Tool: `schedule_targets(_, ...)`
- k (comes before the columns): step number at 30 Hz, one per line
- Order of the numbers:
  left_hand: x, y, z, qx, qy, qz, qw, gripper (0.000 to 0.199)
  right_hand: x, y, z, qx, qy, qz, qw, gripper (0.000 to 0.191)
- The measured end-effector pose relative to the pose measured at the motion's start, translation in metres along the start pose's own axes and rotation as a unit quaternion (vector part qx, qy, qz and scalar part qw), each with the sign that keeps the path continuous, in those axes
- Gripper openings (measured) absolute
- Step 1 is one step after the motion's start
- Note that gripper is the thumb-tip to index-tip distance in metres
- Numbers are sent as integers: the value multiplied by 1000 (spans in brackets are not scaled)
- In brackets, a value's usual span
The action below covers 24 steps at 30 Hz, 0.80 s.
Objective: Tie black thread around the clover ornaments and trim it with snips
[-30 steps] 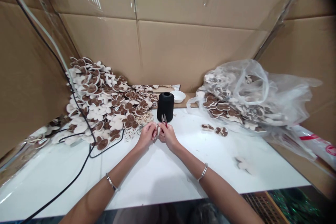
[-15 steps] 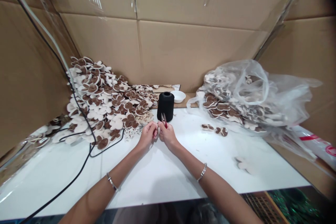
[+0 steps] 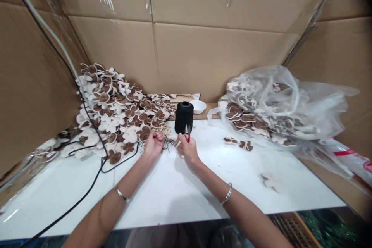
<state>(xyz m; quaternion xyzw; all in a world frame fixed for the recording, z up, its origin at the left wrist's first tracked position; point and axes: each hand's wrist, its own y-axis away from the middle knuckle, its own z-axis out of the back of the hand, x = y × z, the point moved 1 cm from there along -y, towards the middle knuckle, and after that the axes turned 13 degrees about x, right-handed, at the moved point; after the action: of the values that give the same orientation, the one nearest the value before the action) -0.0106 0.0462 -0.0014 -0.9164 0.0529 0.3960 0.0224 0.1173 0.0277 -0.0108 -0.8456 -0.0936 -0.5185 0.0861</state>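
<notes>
My right hand (image 3: 188, 150) is closed on small scissors (image 3: 187, 133) with red handles, their blades pointing up in front of a black thread cone (image 3: 184, 117). A small pale piece (image 3: 177, 142) also shows at its fingertips. My left hand (image 3: 154, 144) has its fingers curled beside some short cord bits (image 3: 162, 130); what it holds, if anything, is too small to make out. Dark loose threads (image 3: 168, 144) lie between the two hands. On the left rises a heap of brown and white flower-shaped pieces (image 3: 110, 124).
A white bowl (image 3: 198, 106) sits behind the cone. Two brown pieces tied with cord (image 3: 245, 145) lie right of it, near a clear plastic bag (image 3: 279, 104) of flower pieces. A black cable (image 3: 95, 178) crosses the left side of the white table (image 3: 203, 201). Cardboard walls surround it.
My hands have come apart, the left one moving left. Dark threads now show between them. The scissors have shifted slightly right with my right hand.
</notes>
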Motion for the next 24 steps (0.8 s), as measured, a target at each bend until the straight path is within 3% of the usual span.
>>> schedule_targets(3,-25,-4,12,10,-2,-33,999,32,5,3,1,10,-10,10,1000,44)
schedule_targets(6,-36,-1,11,66,-146,-94,983,27,3,-1,7,1,-6,-8,1000,45)
schedule_targets(9,-41,4,10,71,-374,-114,917,27,0,-4,14,-10,3,-15,1000,45)
schedule_targets(13,-55,5,24,34,-595,-141,791,28,-2,-5,19,-28,0,-28,999,45)
schedule_targets(17,-72,1,42,101,-716,-97,684,27,-3,-6,23,-36,4,-35,999,45)
schedule_targets(20,-77,-2,50,150,-744,-47,649,26,-3,-8,26,-38,-2,-37,999,45)
schedule_targets(24,-79,-2,53,189,-754,-21,629,27,-3,-9,25,-22,5,-30,999,45)
